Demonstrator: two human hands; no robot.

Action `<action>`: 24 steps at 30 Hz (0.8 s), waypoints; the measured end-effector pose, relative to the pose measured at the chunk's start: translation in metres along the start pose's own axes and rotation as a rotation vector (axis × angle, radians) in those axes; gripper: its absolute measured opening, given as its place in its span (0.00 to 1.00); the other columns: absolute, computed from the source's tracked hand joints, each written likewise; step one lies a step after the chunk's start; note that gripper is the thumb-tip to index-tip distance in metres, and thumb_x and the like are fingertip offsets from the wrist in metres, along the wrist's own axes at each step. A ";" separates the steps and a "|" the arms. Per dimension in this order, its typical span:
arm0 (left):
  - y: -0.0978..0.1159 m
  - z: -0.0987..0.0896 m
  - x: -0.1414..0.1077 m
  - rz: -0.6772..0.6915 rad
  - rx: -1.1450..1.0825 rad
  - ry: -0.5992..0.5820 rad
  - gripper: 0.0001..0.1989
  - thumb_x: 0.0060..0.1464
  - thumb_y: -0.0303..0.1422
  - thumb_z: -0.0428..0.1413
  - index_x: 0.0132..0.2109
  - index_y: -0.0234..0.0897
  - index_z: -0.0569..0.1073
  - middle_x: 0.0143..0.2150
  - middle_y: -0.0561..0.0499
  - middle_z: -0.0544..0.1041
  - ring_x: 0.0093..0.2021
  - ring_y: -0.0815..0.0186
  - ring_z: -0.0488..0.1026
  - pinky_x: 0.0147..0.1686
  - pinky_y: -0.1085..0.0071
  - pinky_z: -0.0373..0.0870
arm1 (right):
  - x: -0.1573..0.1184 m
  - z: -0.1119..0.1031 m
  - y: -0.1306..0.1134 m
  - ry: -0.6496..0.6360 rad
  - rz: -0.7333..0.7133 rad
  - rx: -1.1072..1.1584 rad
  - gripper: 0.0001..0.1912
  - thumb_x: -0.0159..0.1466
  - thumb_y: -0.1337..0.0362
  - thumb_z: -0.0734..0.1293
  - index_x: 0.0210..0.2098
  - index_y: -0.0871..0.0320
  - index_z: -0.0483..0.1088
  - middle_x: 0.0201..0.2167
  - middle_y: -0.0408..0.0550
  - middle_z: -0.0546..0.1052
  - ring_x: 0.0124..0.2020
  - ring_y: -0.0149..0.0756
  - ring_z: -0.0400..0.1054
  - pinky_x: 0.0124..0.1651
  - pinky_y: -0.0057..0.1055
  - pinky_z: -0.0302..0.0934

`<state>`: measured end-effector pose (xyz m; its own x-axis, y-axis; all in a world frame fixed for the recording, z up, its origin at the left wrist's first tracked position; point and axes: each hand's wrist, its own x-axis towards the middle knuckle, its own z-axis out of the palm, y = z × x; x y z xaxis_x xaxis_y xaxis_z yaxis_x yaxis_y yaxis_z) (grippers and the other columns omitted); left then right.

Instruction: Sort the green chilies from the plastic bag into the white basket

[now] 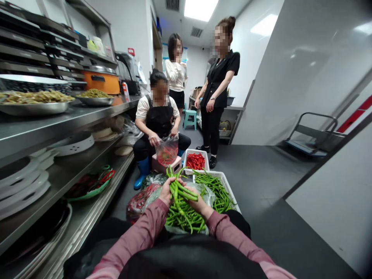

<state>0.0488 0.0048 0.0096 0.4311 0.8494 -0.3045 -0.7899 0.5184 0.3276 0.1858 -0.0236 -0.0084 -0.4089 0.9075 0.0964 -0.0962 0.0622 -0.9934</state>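
Left hand (167,191) clamped on a loose bunch of long, slender green pods (179,193). Right hand (199,205) against the bunch's near right end; fingers mostly hidden by pods, can't tell how far closed. 2 hands close together, bunch between them, held above an open clear plastic bag (209,196) full of same green pods. White rectangular plastic basket (228,185) of more green pods just beyond bag, to the right. Smaller white plastic basket (185,159) of thin red peppers (195,161) behind that. Knotted-looking clear bag of dark red contents (141,201) left of the hands. Seated co-worker in black apron (159,118) opposite, both hands on a clear bag of red contents (168,149). 2 more people standing behind.
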 end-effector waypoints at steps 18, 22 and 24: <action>0.022 0.024 -0.011 0.251 -0.024 0.097 0.10 0.55 0.28 0.45 0.36 0.31 0.71 0.23 0.51 0.72 0.29 0.65 0.75 0.40 0.65 0.73 | -0.018 0.017 -0.025 -0.090 0.376 0.739 0.08 0.57 0.60 0.66 0.30 0.57 0.64 0.16 0.35 0.54 0.15 0.22 0.42 0.18 0.23 0.39; 0.016 0.024 -0.009 0.285 -0.022 0.092 0.08 0.54 0.26 0.46 0.35 0.32 0.70 0.24 0.52 0.72 0.29 0.67 0.75 0.40 0.67 0.72 | -0.018 0.021 -0.023 -0.089 0.376 0.766 0.11 0.59 0.56 0.65 0.31 0.57 0.64 0.18 0.35 0.55 0.15 0.22 0.40 0.18 0.22 0.39; 0.013 0.024 -0.008 0.296 0.001 0.111 0.07 0.54 0.25 0.47 0.35 0.32 0.70 0.23 0.52 0.72 0.29 0.68 0.75 0.39 0.68 0.72 | -0.018 0.022 -0.022 -0.107 0.384 0.723 0.13 0.59 0.53 0.66 0.32 0.57 0.64 0.18 0.35 0.54 0.15 0.21 0.41 0.18 0.22 0.39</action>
<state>0.0451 0.0071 0.0380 0.1323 0.9474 -0.2914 -0.8734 0.2505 0.4176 0.1754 -0.0500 0.0126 -0.6128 0.7645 -0.1998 -0.4775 -0.5598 -0.6772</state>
